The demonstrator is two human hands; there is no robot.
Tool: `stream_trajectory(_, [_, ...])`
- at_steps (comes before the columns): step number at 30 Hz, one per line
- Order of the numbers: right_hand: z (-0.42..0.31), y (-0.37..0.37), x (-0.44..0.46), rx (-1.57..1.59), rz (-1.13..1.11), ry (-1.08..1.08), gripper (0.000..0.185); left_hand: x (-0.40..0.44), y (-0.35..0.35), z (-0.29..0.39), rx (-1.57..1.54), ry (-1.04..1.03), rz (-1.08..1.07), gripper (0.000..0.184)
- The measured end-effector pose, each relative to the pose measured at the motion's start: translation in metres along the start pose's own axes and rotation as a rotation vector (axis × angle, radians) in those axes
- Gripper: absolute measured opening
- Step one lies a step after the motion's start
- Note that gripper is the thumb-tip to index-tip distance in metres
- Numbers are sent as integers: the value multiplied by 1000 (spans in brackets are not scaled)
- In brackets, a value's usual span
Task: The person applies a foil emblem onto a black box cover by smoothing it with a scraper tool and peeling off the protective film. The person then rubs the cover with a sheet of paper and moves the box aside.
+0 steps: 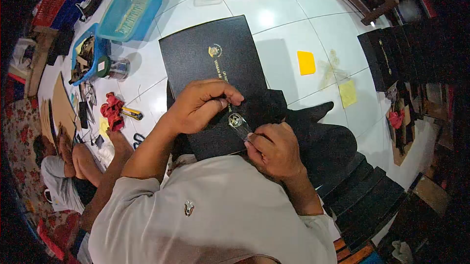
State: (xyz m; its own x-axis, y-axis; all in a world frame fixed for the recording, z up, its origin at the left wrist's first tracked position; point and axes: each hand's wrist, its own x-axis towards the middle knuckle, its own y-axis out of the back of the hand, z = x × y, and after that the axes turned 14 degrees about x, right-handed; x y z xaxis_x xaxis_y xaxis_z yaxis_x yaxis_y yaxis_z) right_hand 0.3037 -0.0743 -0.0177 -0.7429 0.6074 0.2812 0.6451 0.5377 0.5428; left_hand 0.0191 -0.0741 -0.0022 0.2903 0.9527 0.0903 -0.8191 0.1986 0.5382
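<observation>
A black folder (188, 61) with gold lettering and a gold emblem near its top lies in front of me. My left hand (208, 106) is over its middle, thumb and fingertips drawn together in a pinch; whatever they hold is too small to make out. Lower on the cover, to the right, my right hand (275, 149) grips a small clear plastic strip (242, 131) between thumb and forefinger. The strip reaches up toward a round gold emblem (235, 120), partly over it. Part of the lettering is hidden behind my left hand.
On the white tiled floor are a blue bin (81, 75), a clear jar (118, 68), a box cutter (131, 113) beside red cloth (112, 110), and a yellow card (306, 63). Stacked black folders (364, 200) stand at right. Another person (63, 171) sits at left.
</observation>
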Motion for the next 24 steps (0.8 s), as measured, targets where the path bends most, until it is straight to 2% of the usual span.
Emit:
stream_trajectory(10, [-2,1,1,-1,39,20,24,0,-1,-3,1,-28,0,30])
stream_trajectory(16, [-6,-2,13,37,198,21,24,1,-1,-4,36,-45,-18,31])
stream_trajectory(24, [-7,-7,26,93,282,-50,30,4,-1,-4,39,-214,-109,42])
